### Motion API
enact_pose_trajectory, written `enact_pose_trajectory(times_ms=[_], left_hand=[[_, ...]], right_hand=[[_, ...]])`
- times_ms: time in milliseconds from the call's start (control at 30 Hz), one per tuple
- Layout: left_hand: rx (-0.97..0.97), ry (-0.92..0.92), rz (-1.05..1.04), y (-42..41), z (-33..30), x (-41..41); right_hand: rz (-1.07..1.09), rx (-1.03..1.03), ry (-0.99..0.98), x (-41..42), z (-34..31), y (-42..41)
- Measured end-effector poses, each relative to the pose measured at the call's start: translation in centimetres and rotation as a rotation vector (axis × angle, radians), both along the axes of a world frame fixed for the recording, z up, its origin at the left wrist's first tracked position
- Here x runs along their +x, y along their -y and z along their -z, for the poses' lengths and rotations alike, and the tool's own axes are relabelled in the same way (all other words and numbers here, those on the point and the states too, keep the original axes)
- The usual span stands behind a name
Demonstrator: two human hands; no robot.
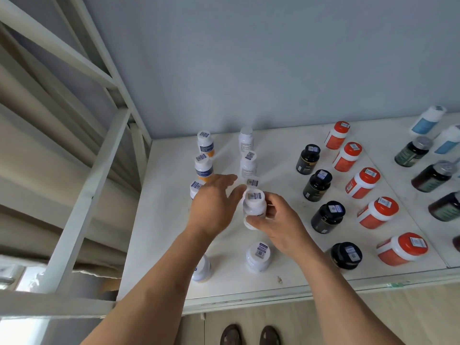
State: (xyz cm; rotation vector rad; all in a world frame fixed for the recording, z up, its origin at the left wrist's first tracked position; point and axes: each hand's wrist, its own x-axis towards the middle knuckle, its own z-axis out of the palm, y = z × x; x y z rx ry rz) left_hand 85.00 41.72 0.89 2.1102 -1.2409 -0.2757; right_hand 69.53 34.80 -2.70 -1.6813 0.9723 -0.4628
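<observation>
Now, white bottle (pixel 254 206) held over the bench (pixel 281 168)
Right hand (pixel 280 221) grips it; left hand (pixel 214 202) open alongside; white bottles (pixel 249 165) just behind, black bottles (pixel 317 186) rightward; barcode sticker on its cap.

Blue-grey wall (pixel 249 58), white table (pixel 159 235)

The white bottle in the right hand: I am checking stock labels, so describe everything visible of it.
The white bottle looks like plastic, its wide white cap on and bearing a barcode sticker. It is roughly upright, over the white table in a row of similar bottles. The right hand grips its lower body, hiding most of the side label; a scrap of dark print shows. The left hand, fingers straight, hovers beside the cap; contact is unclear.
</observation>
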Motion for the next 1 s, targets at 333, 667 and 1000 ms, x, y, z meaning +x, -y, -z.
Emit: enact_pose_trajectory(times_ms=[333,667,1000], left_hand=[[0.060,0.287,0.087,-0.4,1.4,-0.5],[0.033,0.112,0.033,0.2,0.8,-0.2],[0.075,-0.249,-0.095,3.3,0.0,1.0]], right_hand=[[-0.018,0.101,-0.109,0.0,3.3,0.2],[0.129,0.144,0.035,1.1,-0.5,2.8],[-0.051,0.200,-0.147,4.0,1.4,6.5]])
